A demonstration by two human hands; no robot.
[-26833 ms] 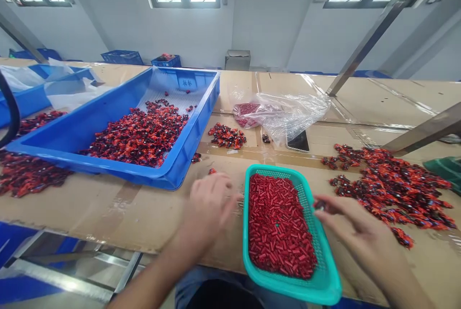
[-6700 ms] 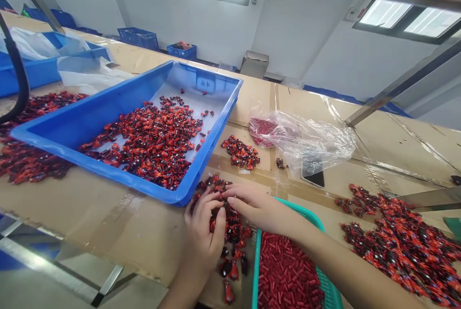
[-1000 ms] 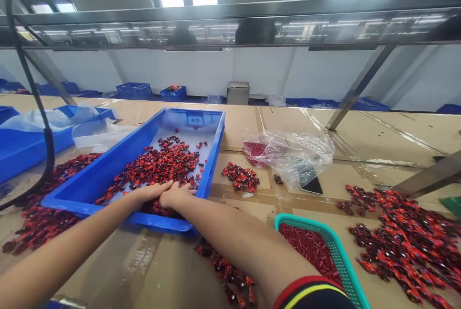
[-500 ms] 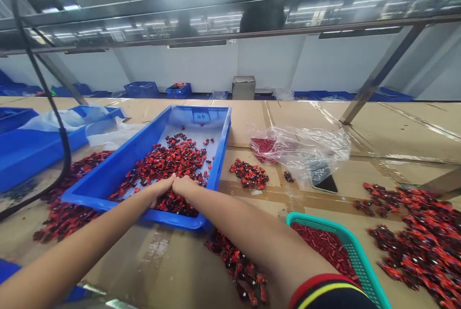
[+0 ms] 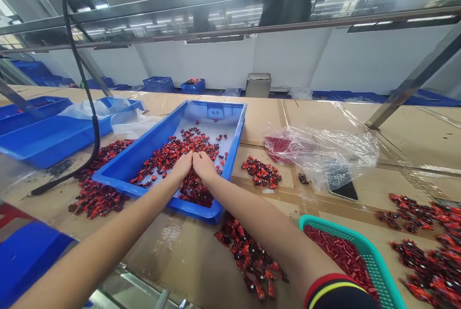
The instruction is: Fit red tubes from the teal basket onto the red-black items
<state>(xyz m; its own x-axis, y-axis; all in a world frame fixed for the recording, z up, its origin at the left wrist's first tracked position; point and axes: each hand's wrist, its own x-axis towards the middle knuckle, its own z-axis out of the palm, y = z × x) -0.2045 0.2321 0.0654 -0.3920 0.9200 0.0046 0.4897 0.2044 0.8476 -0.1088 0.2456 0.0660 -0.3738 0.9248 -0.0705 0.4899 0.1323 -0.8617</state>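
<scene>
Both hands are together over the blue tray (image 5: 237,126), which holds a heap of small red and black plastic parts (image 5: 169,153). My left hand (image 5: 184,164) is closed, its fingertips turned away from the camera. Right beside it, my right hand (image 5: 203,165) is closed too, the thumbs side by side. Whatever the fingers pinch is hidden behind the hands. Below the tray's near right corner, under my right forearm, lies a pile of larger red and black parts (image 5: 248,256).
A green basket (image 5: 374,256) of red pieces stands at the right, near another pile of parts (image 5: 428,256). Behind it lie a phone (image 5: 342,186) and a clear plastic bag (image 5: 324,148). A black cable (image 5: 81,69) hangs at the left beside other blue trays (image 5: 54,138).
The view has swung left, so things sit further right. My hands, still together, have moved a little farther into the tray over the parts.
</scene>
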